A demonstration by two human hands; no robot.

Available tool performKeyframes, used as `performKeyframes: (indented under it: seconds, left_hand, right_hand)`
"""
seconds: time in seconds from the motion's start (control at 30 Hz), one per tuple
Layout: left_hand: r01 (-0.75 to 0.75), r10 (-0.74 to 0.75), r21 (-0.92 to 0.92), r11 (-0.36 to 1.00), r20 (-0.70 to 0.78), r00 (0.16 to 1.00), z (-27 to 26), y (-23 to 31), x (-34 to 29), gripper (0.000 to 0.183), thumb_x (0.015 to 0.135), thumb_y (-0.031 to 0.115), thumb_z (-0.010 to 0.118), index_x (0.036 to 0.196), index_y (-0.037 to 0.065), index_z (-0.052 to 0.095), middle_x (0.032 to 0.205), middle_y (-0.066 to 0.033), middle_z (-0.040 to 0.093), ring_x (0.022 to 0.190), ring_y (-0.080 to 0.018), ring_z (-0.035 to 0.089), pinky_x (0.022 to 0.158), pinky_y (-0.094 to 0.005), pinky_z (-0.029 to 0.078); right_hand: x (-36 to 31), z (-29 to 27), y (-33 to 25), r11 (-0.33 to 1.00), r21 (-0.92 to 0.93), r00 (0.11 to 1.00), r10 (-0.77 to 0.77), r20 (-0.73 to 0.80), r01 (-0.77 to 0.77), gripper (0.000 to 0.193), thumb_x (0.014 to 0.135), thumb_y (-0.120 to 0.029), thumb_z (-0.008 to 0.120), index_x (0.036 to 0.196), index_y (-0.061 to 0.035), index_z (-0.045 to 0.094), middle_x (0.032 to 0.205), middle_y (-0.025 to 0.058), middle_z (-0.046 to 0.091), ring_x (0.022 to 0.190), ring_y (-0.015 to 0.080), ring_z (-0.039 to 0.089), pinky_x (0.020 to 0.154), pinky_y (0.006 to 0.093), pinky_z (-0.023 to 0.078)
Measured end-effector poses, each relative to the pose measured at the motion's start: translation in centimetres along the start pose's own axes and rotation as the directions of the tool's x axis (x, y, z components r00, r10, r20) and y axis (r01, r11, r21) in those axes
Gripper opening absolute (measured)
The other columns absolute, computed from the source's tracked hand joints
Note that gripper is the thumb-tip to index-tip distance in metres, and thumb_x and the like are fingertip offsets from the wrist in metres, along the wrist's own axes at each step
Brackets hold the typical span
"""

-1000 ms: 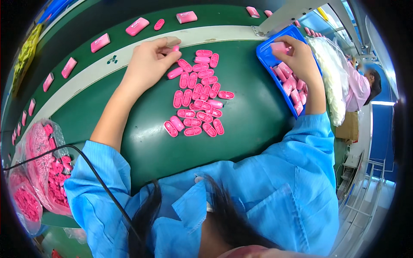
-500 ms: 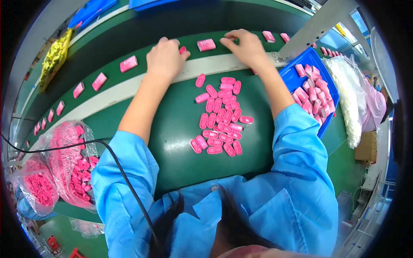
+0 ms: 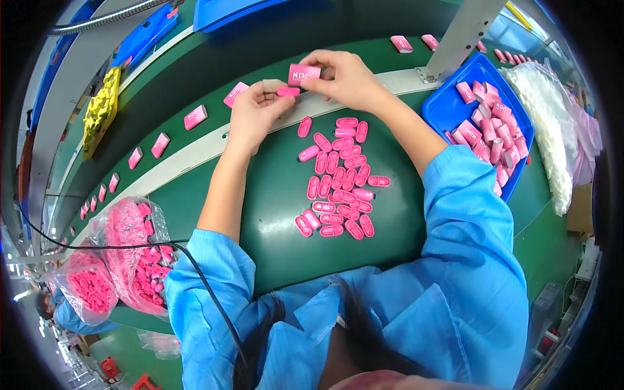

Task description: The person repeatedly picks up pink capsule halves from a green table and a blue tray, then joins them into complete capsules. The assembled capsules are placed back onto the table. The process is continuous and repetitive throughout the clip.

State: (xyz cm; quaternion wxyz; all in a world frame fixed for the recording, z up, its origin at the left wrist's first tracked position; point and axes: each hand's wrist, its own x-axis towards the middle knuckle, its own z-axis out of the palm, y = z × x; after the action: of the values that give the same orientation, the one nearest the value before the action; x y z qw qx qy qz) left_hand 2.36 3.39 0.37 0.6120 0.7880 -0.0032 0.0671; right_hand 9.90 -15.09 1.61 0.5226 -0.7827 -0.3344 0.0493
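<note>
While pinching pink oval piece in left hand, long axis nearly left-right, gripping printed pink piece in right hand, longer side likewise left-right, facing print toward camera.

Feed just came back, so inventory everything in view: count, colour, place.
Loose oval pieces: about thirty, pink, green table
Held oval piece: one, pink, upper middle
Held pack: one, pink, near it
Lined-up packs: over ten, pink, beyond rail
Heaped packs: many, pink, blue tray
Clear bags: two, pink contents, left
White-filled bag: one, white, right
Yellow parts: many, yellow, upper left
Post: one, grey, upper right
Cable: one, black, left
Left hand: one, bare, holding oval piece
Right hand: one, bare, holding pack
Sleeves: two, blue, below
</note>
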Motion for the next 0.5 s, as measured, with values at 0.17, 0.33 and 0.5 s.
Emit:
performKeyframes:
  seconds: [0.17, 0.33, 0.5]
  left_hand:
    - [0.109, -0.102, -0.480, 0.871, 0.040, 0.994, 0.5, 0.0, -0.3, 0.024, 0.082, 0.010, 0.067, 0.104, 0.001, 0.062, 0.093, -0.0031, 0.064, 0.078, -0.0088, 0.058, 0.069, -0.0228, 0.046]
    - [0.151, -0.144, -0.458, 0.876, 0.050, 0.988, 1.4, 1.2, -0.9, 0.030, 0.087, 0.014, 0.061, 0.115, 0.001, 0.058, 0.106, -0.0065, 0.063, 0.097, -0.0141, 0.061, 0.083, -0.0262, 0.050]
    - [0.072, -0.065, -0.299, 0.951, 0.033, 0.997, 2.2, 1.6, -1.4, 0.033, 0.089, 0.012, 0.059, 0.120, 0.000, 0.055, 0.109, -0.0072, 0.063, 0.097, -0.0131, 0.061, 0.082, -0.0249, 0.051]
  right_hand:
    - [-1.9, 0.5, 0.5, 0.954, 0.295, 0.998, 0.058, -0.001, -0.055, 0.030, 0.083, -0.016, 0.067, 0.107, 0.0002, 0.059, 0.090, 0.0041, 0.064, 0.080, 0.0083, 0.058, 0.072, 0.0248, 0.048]
    - [-2.2, -0.7, 0.8, 0.914, 0.386, 0.991, 0.095, 0.089, -0.123, 0.028, 0.083, -0.014, 0.067, 0.106, 0.0002, 0.059, 0.094, 0.0040, 0.065, 0.086, 0.0089, 0.059, 0.078, 0.0236, 0.047]
    - [-2.1, -0.4, 1.6, 0.926, 0.371, 0.993, 0.034, 0.110, -0.073, 0.024, 0.083, -0.012, 0.066, 0.103, 0.0011, 0.060, 0.093, 0.0049, 0.065, 0.085, 0.0091, 0.060, 0.077, 0.0241, 0.048]
